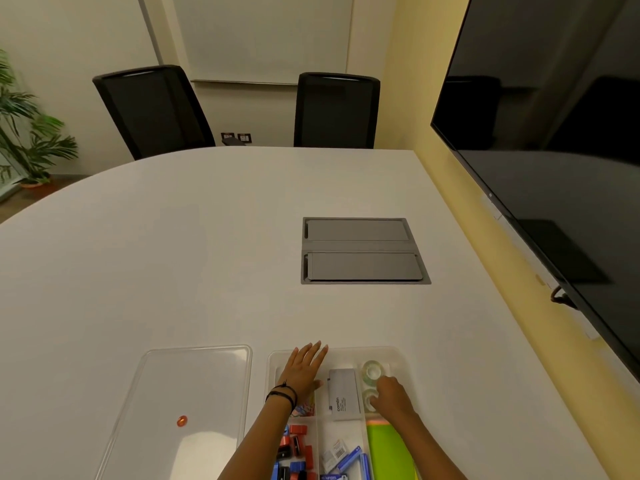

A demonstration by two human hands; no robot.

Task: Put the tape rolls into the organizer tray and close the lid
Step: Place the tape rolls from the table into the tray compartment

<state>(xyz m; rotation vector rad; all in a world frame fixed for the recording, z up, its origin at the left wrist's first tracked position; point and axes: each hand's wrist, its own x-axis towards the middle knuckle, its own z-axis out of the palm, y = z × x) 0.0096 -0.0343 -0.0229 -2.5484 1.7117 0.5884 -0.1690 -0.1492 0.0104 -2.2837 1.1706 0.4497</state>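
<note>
A clear organizer tray (pixel 398 355) sits at the near edge of the white table. Two clear tape rolls lie in its far right compartment: one (pixel 372 370) at the back, a second (pixel 367 396) just in front of it. My right hand (pixel 391 393) rests on the nearer roll, fingers curled over it; whether it grips the roll is unclear. My left hand (pixel 304 370) lies flat, fingers spread, over the tray's far left compartment. The clear lid (pixel 194 382), with an orange sticker, lies flat on the table left of the tray.
The tray also holds a grey box (pixel 341 394), red and blue clips (pixel 294 448), blue items (pixel 349 459) and green paper (pixel 389 448). A grey cable hatch (pixel 363 251) is set in the table beyond. A large dark screen (pixel 554 133) hangs on the right wall; two black chairs stand opposite.
</note>
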